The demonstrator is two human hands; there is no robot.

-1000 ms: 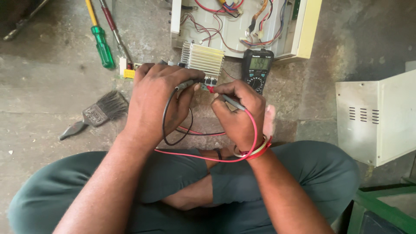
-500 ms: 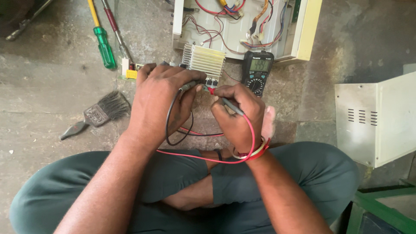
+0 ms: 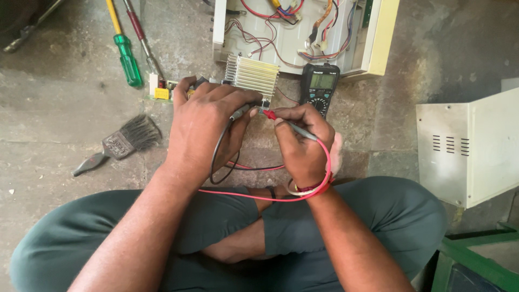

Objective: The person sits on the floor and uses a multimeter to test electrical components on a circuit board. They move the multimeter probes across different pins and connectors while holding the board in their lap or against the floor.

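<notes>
Probing step in hand: left hand clamped on the black probe, right hand clamped on the red probe, tips meeting beneath the finned heatsink. Next move likely calls for steady contact while consulting the multimeter.

1. This is a rough repair workshop for electrical gear, with the work done sitting cross-legged on a stained, worn concrete floor.
2. Hand tools lie loose on that floor: a green-handled screwdriver, a red-handled screwdriver and a dusty paintbrush.
3. An opened cream metal case shows coloured wiring, with a finned heat sink at its edge.
4. A digital multimeter lies beside it, and a removed vented cover stands at the right.
</notes>
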